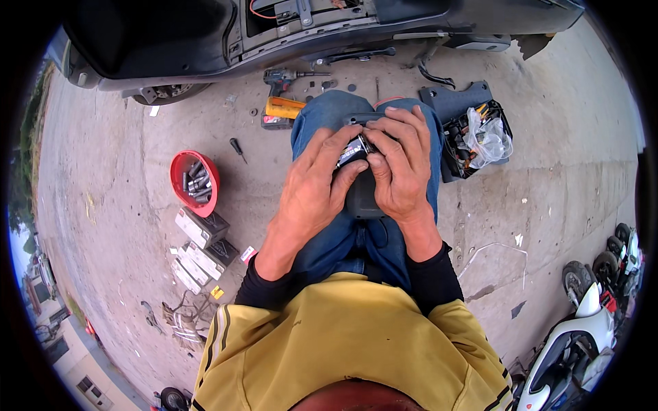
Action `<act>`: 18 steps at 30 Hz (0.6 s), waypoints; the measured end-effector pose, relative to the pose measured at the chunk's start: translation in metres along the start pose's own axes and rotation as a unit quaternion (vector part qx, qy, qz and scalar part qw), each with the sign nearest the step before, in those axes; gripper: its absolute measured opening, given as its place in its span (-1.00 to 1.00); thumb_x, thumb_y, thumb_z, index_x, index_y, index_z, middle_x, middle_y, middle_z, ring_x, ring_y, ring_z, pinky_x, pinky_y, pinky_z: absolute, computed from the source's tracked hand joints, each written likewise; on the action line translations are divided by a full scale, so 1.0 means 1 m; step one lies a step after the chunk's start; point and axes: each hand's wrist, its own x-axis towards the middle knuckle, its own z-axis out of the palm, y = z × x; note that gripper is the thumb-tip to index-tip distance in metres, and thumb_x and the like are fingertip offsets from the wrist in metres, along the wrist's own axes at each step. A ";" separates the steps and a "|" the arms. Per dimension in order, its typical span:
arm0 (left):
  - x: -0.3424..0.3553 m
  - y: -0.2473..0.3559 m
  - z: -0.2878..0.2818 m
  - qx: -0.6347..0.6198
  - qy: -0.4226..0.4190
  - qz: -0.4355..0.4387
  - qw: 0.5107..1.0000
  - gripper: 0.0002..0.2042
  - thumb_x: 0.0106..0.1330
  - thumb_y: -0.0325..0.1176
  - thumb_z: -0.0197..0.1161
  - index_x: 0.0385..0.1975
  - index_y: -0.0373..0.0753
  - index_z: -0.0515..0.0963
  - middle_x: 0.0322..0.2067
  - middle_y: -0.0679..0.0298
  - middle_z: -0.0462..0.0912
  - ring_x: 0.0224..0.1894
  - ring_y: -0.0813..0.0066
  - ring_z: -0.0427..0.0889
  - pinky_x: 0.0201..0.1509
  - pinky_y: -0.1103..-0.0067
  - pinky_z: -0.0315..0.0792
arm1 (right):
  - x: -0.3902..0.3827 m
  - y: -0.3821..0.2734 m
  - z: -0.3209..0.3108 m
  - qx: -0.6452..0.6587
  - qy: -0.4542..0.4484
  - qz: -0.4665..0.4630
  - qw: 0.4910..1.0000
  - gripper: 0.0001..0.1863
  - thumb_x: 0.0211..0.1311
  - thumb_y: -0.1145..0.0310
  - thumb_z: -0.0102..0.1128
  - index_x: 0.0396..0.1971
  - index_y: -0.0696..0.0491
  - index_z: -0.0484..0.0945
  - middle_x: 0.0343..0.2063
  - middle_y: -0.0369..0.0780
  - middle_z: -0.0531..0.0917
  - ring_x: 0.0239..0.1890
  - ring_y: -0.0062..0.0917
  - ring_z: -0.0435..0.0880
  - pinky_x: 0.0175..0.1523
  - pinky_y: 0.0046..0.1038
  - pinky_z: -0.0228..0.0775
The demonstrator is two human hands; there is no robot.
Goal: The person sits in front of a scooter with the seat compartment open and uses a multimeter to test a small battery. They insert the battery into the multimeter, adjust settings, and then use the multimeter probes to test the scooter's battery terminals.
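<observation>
In front of my lap, my left hand (pixel 317 175) pinches a small black cylinder (pixel 354 151) between thumb and fingers. It has pale print and a shiny end, much like a battery. My right hand (pixel 401 161) grips its other end with thumb and fingertips, the remaining fingers curved above. Beneath both hands a dark grey, case-like object (pixel 363 201) lies across my thighs; its middle is hidden by the hands, so I cannot tell its kind.
A scooter (pixel 164 41) stands ahead. On the concrete lie a cordless power tool (pixel 277 80), a screwdriver (pixel 238 148), a red bowl-like container (pixel 177 179) of sockets, several boxes (pixel 200 226) and, right, a black tool bin (pixel 504 123). Parked two-wheelers (pixel 582 322) stand lower right.
</observation>
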 end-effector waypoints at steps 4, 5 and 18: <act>-0.001 0.002 0.000 0.010 -0.007 0.004 1.000 -0.54 0.41 -0.44 0.46 0.29 -0.27 0.59 -0.15 0.03 0.60 -0.18 -0.02 0.62 -0.08 0.35 0.55 | 0.000 0.002 0.000 0.015 0.008 -0.005 1.000 -0.75 0.34 0.38 0.39 -0.04 0.10 0.75 -0.01 -0.21 0.72 0.21 -0.17 0.63 0.50 0.11 0.30; -0.001 0.002 0.001 0.009 -0.009 0.001 1.000 -0.55 0.41 -0.43 0.46 0.29 -0.27 0.59 -0.15 0.03 0.59 -0.19 -0.02 0.62 -0.09 0.35 0.55 | -0.001 0.003 0.001 0.018 0.011 -0.008 1.000 -0.76 0.32 0.38 0.39 -0.05 0.10 0.75 -0.01 -0.21 0.72 0.20 -0.17 0.64 0.48 0.11 0.32; 0.002 -0.007 -0.001 -0.024 -0.038 0.020 0.999 -0.55 0.39 -0.51 0.44 0.28 -0.32 0.59 -0.07 0.01 0.64 -0.10 -0.08 0.67 -0.01 0.27 0.58 | -0.004 0.005 0.003 0.043 0.028 -0.022 0.998 -0.79 0.22 0.48 0.39 -0.16 0.21 0.74 -0.07 -0.15 0.73 0.16 -0.17 0.66 0.39 0.04 0.48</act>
